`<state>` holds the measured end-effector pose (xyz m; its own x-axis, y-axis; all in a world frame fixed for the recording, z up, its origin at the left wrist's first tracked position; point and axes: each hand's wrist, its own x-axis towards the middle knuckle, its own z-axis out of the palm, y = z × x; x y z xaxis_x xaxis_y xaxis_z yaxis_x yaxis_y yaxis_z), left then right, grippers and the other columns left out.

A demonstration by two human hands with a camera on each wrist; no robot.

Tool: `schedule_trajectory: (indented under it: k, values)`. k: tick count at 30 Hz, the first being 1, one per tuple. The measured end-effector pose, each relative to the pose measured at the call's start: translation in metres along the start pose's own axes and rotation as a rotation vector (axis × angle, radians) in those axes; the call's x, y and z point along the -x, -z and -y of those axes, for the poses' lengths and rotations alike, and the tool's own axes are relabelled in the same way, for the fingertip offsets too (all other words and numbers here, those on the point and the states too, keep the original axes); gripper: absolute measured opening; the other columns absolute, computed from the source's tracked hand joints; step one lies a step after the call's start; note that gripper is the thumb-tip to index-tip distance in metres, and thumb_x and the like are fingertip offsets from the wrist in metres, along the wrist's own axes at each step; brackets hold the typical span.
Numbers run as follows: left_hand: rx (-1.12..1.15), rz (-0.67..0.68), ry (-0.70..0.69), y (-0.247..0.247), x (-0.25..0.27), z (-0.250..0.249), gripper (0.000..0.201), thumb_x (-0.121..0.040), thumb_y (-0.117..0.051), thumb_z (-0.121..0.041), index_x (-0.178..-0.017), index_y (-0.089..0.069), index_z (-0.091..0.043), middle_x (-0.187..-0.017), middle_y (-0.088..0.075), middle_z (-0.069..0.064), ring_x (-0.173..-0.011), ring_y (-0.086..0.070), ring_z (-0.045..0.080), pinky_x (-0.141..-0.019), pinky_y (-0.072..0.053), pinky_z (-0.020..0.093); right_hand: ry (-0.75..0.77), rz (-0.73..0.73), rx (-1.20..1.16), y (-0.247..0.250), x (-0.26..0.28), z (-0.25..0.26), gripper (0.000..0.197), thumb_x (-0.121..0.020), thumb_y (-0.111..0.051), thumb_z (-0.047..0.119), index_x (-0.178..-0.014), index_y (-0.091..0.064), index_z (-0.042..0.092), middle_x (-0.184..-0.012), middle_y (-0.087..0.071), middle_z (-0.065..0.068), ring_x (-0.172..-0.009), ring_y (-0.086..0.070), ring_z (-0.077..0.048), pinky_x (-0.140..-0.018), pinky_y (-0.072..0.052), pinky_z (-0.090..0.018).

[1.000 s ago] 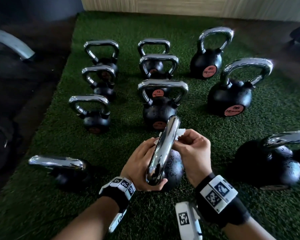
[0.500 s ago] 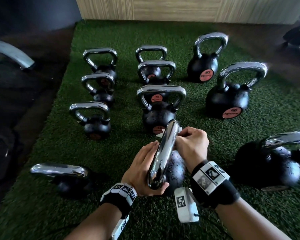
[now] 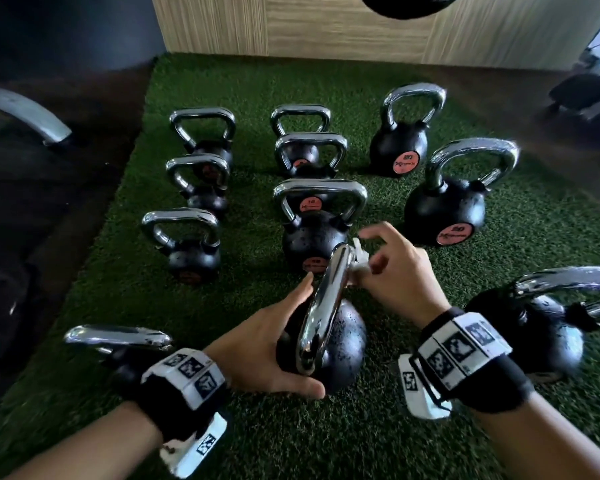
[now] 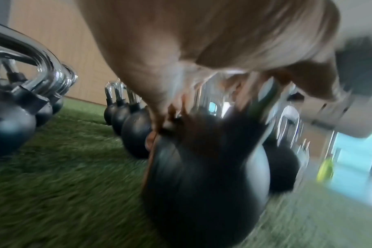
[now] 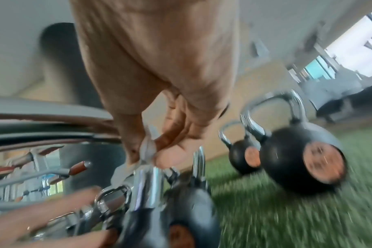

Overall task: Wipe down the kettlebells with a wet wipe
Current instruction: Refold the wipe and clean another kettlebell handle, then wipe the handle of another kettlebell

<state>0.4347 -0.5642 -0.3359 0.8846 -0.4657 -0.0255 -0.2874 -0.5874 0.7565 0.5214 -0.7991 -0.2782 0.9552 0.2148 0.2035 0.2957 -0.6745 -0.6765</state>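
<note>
A black kettlebell (image 3: 347,344) with a chrome handle (image 3: 326,306) stands on the green turf right in front of me. My left hand (image 3: 267,348) cups the left side of its ball, with the thumb wrapped round the near underside; in the blurred left wrist view the ball (image 4: 202,184) fills the frame under the palm. My right hand (image 3: 392,278) pinches a white wet wipe (image 3: 359,263) against the far end of the handle, its forefinger lifted. The right wrist view shows thumb and fingers pinching the wipe (image 5: 148,149) on the chrome.
Several more kettlebells stand in rows on the turf (image 3: 187,445) beyond. A large one (image 3: 534,337) sits close on the right and another (image 3: 125,344) close on the left. A wooden panel (image 3: 326,26) closes the back; dark floor (image 3: 49,220) lies to the left.
My right hand has shifted with the wipe at the far end of the handle, and its forefinger has lifted. The left hand still holds the ball. The head view has tilted up slightly.
</note>
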Motion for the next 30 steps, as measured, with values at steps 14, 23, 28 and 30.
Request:
schedule_trajectory:
  k: [14, 23, 28, 30]
  values:
    - [-0.243, -0.195, 0.103, 0.022, 0.003, -0.073, 0.103, -0.068, -0.069, -0.041, -0.149, -0.01, -0.065, -0.118, -0.066, -0.021, -0.1, -0.069, 0.008, -0.081, -0.06, 0.039, 0.256, 0.07, 0.228, 0.018, 0.017, 0.017, 0.049, -0.082, -0.052, 0.017, -0.128, -0.067, 0.021, -0.095, -0.063, 0.001, -0.08, -0.065, -0.022, -0.071, -0.056, -0.033]
    - [-0.534, -0.067, 0.078, 0.052, -0.017, -0.066, 0.098, -0.082, -0.063, -0.014, -0.143, -0.013, -0.072, -0.103, -0.035, -0.017, -0.084, -0.05, 0.004, -0.062, -0.048, 0.022, 0.098, 0.003, 0.32, 0.027, 0.066, 0.011, 0.057, -0.08, -0.07, 0.016, -0.135, -0.057, 0.025, -0.113, -0.07, 0.005, -0.091, -0.07, -0.021, -0.074, -0.056, -0.03]
    - [-0.628, -0.117, 0.134, 0.047, -0.019, -0.075, 0.085, -0.084, -0.067, -0.022, -0.15, -0.025, -0.054, -0.107, -0.039, -0.011, -0.094, -0.055, 0.013, -0.072, -0.048, 0.029, 0.029, 0.064, 0.265, 0.031, 0.059, 0.017, 0.051, -0.079, -0.067, 0.025, -0.13, -0.062, 0.029, -0.108, -0.071, 0.004, -0.088, -0.065, -0.015, -0.075, -0.051, -0.024]
    - [-0.702, -0.158, 0.092, 0.042, -0.023, -0.091, 0.087, -0.08, -0.071, -0.036, -0.154, -0.026, -0.047, -0.122, -0.045, -0.008, -0.109, -0.055, 0.016, -0.094, -0.046, 0.036, 0.018, 0.069, 0.217, 0.047, 0.066, 0.016, 0.051, -0.079, -0.07, 0.014, -0.128, -0.063, 0.03, -0.095, -0.067, 0.01, -0.077, -0.058, -0.005, -0.068, -0.047, -0.019]
